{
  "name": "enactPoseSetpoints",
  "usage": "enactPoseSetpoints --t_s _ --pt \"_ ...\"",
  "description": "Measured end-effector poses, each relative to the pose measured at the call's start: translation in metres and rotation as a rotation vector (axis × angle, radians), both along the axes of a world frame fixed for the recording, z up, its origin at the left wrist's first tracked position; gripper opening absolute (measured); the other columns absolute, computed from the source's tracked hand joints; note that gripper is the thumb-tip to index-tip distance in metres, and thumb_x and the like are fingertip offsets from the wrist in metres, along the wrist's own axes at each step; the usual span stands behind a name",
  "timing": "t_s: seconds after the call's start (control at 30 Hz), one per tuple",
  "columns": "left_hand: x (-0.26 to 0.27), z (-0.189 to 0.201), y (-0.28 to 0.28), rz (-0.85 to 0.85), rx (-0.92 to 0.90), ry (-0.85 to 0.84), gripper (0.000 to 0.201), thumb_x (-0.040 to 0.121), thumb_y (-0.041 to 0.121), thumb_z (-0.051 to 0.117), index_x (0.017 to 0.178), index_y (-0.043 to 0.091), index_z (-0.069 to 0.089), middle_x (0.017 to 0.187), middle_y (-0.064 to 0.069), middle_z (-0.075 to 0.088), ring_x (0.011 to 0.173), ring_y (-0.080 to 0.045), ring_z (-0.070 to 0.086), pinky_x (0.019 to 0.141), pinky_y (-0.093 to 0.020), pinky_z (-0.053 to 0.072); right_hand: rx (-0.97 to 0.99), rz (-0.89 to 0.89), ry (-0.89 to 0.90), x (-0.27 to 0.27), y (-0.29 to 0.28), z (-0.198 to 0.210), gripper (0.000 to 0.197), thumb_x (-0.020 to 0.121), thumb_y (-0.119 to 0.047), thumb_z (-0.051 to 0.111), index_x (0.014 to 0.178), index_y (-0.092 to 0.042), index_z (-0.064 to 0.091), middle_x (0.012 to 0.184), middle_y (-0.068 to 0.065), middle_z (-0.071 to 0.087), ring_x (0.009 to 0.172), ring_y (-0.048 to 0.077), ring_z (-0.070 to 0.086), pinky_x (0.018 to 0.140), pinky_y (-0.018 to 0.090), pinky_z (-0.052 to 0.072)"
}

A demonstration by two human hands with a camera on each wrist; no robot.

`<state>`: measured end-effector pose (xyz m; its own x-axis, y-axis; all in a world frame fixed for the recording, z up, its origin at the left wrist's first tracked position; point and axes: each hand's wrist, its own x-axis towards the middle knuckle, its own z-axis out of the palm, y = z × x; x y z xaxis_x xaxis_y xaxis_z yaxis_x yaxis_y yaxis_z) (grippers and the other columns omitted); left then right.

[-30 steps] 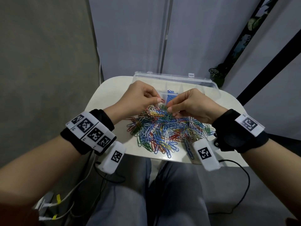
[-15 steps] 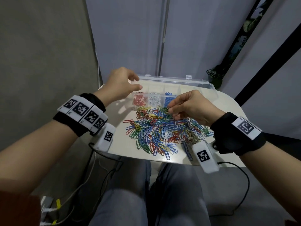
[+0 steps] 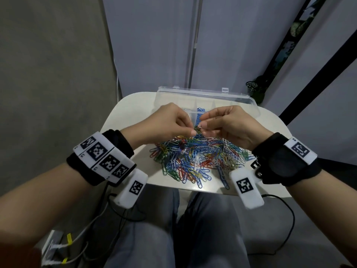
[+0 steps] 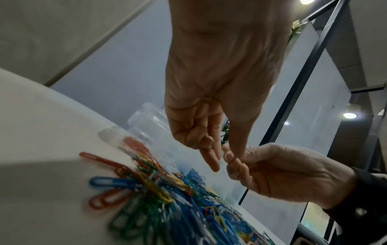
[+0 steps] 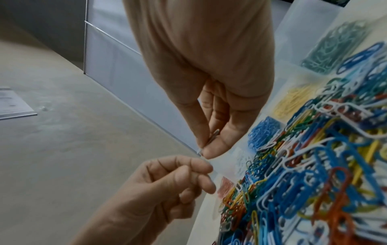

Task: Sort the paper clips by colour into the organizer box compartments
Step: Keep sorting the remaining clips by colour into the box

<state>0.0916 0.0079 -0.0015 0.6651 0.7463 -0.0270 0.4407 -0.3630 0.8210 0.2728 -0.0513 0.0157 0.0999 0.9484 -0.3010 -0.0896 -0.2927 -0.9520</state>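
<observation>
A heap of mixed coloured paper clips (image 3: 197, 155) lies on the small white table (image 3: 131, 109). Behind it stands the clear organizer box (image 3: 241, 102) with its lid up. Its compartments hold green (image 5: 335, 54), yellow (image 5: 297, 101), blue (image 5: 263, 132), white (image 5: 243, 159) and red (image 5: 225, 185) clips. My right hand (image 3: 202, 125) hovers over the heap's far edge and pinches one pale paper clip (image 5: 212, 136) between thumb and forefinger. My left hand (image 3: 192, 130), fingers curled, has its thumb and fingertip right at that clip's free end; whether it grips the clip is hidden.
My knees sit under the table's near edge, and cables hang down at the left (image 3: 108, 207) and right (image 3: 286, 209). A grey partition (image 3: 231, 45) rises just behind the box. Bare tabletop shows left of the heap.
Half a second ago my left hand was over the box's left end; it has swung back to meet my right hand. My right hand lifted a little from the heap with the clip.
</observation>
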Motion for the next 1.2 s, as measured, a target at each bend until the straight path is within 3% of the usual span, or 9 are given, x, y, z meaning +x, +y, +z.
enactPoseSetpoints --t_s 0.13,0.33,0.43,0.6,0.67,0.77,0.9,1.07,1.2 --pt "0.003 -0.003 -0.002 0.005 -0.028 0.005 0.011 0.077 0.003 0.077 0.086 0.008 0.073 0.066 -0.002 0.068 0.058 -0.004 0.06 0.058 -0.015 0.046 0.011 -0.014 -0.008 -0.001 -0.002 0.001 0.015 0.076 0.02 0.062 0.084 0.007 0.063 0.07 0.017 0.066 0.057 0.021 0.067 0.058 0.027 0.059" --pt "-0.003 -0.007 0.007 0.026 0.167 0.138 0.014 0.076 0.014 0.081 0.086 0.019 0.074 0.071 0.003 0.067 0.065 -0.008 0.06 0.063 -0.022 0.046 0.002 -0.004 -0.19 0.005 -0.004 -0.002 0.021 0.076 0.024 0.06 0.092 0.011 0.063 0.076 0.022 0.069 0.064 0.026 0.068 0.062 0.031 0.061" --pt "-0.002 -0.009 0.007 -0.067 0.271 0.194 0.021 0.076 0.012 0.08 0.096 0.016 0.075 0.076 0.004 0.066 0.064 -0.001 0.054 0.061 -0.011 0.04 -0.003 -0.013 -0.223 0.005 -0.007 -0.002 0.02 0.075 0.023 0.062 0.093 0.013 0.063 0.069 0.018 0.067 0.059 0.023 0.068 0.057 0.028 0.06" --pt "0.008 -0.012 0.009 -0.288 0.492 0.397 0.038 0.083 0.017 0.074 0.12 0.017 0.068 0.105 -0.002 0.066 0.071 -0.003 0.04 0.068 -0.017 0.027 0.004 -0.042 -0.231 0.008 -0.009 0.001 0.016 0.074 0.022 0.064 0.085 0.01 0.062 0.063 0.015 0.065 0.059 0.027 0.069 0.058 0.03 0.06" --pt "0.011 -0.013 0.01 -0.328 0.513 0.442 0.037 0.084 0.017 0.073 0.121 0.017 0.067 0.111 -0.004 0.064 0.082 -0.01 0.047 0.07 -0.017 0.026 0.004 -0.047 -0.218 0.009 -0.011 0.002 0.015 0.075 0.022 0.062 0.086 0.012 0.061 0.063 0.017 0.065 0.058 0.028 0.07 0.054 0.027 0.058" --pt "0.015 -0.013 0.011 -0.334 0.521 0.469 0.023 0.082 0.013 0.072 0.105 0.014 0.071 0.097 -0.003 0.066 0.09 -0.019 0.058 0.068 -0.023 0.031 0.015 -0.067 -0.216 0.011 -0.014 0.001 0.016 0.076 0.023 0.062 0.089 0.014 0.061 0.064 0.018 0.065 0.056 0.027 0.07 0.05 0.024 0.056" --pt "0.017 -0.011 0.013 -0.29 0.484 0.421 0.02 0.078 -0.002 0.059 0.086 0.009 0.074 0.078 0.0 0.071 0.068 -0.006 0.056 0.063 -0.019 0.035 0.007 -0.073 -0.229 0.015 -0.016 0.001 0.015 0.076 0.021 0.063 0.086 0.011 0.06 0.061 0.016 0.064 0.051 0.024 0.068 0.046 0.023 0.054" --pt "0.014 -0.008 0.016 -0.178 0.323 0.294 0.009 0.078 0.01 0.078 0.087 0.009 0.076 0.066 0.007 0.063 0.056 0.005 0.053 0.061 -0.014 0.042 0.027 -0.078 -0.267 0.019 -0.015 -0.001 0.013 0.075 0.019 0.067 0.08 0.008 0.062 0.054 0.011 0.063 0.044 0.018 0.062 0.046 0.023 0.054" --pt "0.006 -0.003 0.016 -0.074 0.146 0.167 0.011 0.081 0.002 0.074 0.091 0.004 0.076 0.069 -0.003 0.07 0.049 0.005 0.058 0.055 -0.008 0.044 0.047 -0.085 -0.234 0.019 -0.012 -0.003 0.013 0.075 0.022 0.064 0.081 0.011 0.061 0.06 0.015 0.062 0.052 0.023 0.067 0.052 0.025 0.058"
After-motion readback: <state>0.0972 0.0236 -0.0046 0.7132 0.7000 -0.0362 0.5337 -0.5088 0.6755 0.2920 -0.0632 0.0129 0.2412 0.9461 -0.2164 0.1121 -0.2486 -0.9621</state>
